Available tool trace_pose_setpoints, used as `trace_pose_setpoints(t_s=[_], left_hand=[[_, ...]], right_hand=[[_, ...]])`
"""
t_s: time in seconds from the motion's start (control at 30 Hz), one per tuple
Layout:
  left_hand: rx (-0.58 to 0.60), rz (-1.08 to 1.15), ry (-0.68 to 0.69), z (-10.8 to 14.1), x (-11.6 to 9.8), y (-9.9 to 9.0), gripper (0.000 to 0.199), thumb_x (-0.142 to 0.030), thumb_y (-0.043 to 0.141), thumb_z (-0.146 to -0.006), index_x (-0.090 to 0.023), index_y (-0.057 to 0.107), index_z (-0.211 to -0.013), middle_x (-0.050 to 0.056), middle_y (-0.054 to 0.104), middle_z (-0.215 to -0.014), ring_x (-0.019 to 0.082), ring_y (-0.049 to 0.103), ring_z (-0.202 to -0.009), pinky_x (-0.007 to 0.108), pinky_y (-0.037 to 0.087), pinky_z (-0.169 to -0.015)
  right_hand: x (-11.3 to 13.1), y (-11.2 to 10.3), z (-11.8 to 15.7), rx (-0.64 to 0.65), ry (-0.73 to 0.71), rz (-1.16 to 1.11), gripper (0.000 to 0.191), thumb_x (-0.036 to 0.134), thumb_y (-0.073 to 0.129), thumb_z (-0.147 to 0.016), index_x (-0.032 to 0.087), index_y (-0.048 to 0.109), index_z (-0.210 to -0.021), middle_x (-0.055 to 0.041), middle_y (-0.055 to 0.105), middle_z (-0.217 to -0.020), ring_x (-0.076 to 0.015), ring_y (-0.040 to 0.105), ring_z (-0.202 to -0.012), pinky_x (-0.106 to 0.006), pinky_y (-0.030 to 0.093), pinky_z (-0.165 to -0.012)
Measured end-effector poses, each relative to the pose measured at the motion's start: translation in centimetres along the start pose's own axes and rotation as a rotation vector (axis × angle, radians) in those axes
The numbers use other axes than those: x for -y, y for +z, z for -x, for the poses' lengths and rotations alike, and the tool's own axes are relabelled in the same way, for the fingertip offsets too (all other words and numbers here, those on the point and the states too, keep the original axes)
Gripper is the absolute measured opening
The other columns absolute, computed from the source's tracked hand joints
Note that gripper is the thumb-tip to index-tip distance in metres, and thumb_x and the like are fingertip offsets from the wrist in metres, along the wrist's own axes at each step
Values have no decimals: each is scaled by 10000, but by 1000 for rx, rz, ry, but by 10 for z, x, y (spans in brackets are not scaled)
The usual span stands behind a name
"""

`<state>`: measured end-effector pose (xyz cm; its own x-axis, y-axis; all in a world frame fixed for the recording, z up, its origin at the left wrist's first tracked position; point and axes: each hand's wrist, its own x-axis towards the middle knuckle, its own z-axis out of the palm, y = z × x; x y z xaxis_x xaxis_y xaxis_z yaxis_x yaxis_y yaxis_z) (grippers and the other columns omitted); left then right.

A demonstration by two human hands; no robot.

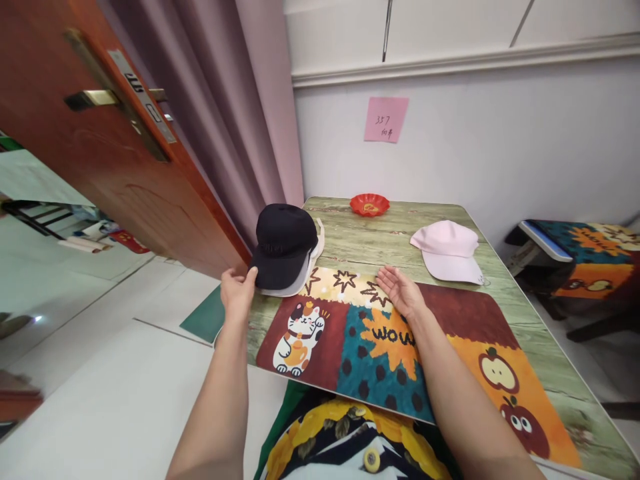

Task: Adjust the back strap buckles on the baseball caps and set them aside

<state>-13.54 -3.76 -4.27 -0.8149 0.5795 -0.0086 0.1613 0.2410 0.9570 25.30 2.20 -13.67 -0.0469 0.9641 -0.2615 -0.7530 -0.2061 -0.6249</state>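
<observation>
A black cap [286,230] sits on top of a white cap [300,283] at the table's left edge. My left hand [239,287] is closed at the left side of the black cap's brim, thumb on top and fingers partly hidden. Held over the upper middle of a colourful mat [330,360], my right hand [397,287] is open and holds nothing, its palm turned toward the left. To the right of that hand, a pale pink cap [447,245] rests on the table, apart from it.
The wood-patterned table [363,243] stands against the wall, with a red scalloped dish [369,205] near its back edge. An orange-brown door [165,193] and a mauve curtain [225,100] are on the left. A stool [590,250] stands at the right.
</observation>
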Motion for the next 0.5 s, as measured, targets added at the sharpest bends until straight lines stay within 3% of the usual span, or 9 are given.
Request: trace_pose_setpoints(t_s=[0.07,0.13,0.17,0.23,0.3,0.4,0.5], left_hand=[[-94,-242,309,6,-12,8,730,-404,784,-746,-124,510,-1362,224,550,-1385,354,477,-1361,505,387,-1146],[-88,-417,582,14,-30,20,845,-506,725,-793,-108,417,-1472,250,417,-1526,363,329,-1477,509,263,-1221],[-51,-447,649,16,-39,28,901,-539,708,-801,-117,360,-1516,249,366,-1565,359,292,-1500,511,242,-1229],[7,-478,678,18,-56,46,1048,-590,721,-773,-143,225,-1582,251,271,-1619,370,219,-1532,558,222,-1225],[61,-489,624,16,-64,63,1168,-609,751,-734,-174,111,-1609,251,221,-1639,398,193,-1535,636,224,-1197],[101,-466,511,5,-60,83,1192,-580,769,-726,-179,75,-1609,253,255,-1628,430,274,-1498,691,290,-1143],[73,-440,507,-5,-48,91,1200,-537,796,-707,-143,99,-1601,257,288,-1615,432,330,-1470,653,334,-1143]], right_hand=[[0,1,0,2,1,3,125,217,605,-949,147,696,-999,-100,772,-934,-186,762,-888,-355,631,-901],[0,1,0,4,-3,8,112,215,616,-943,158,695,-998,-93,774,-936,-182,761,-887,-352,633,-894],[0,2,1,0,-6,10,104,215,622,-939,164,694,-994,-90,775,-936,-180,760,-885,-349,635,-890],[0,3,1,-8,-14,17,91,216,629,-933,173,693,-984,-82,774,-934,-174,759,-881,-341,636,-883],[1,4,2,-12,-18,25,80,219,633,-930,179,689,-972,-73,773,-928,-168,757,-879,-332,634,-885],[1,7,5,-17,-22,35,72,227,654,-918,176,683,-959,-72,768,-908,-166,755,-875,-330,630,-888],[1,12,7,-37,-26,46,78,233,672,-910,171,677,-957,-78,766,-897,-170,755,-862,-338,633,-871]])
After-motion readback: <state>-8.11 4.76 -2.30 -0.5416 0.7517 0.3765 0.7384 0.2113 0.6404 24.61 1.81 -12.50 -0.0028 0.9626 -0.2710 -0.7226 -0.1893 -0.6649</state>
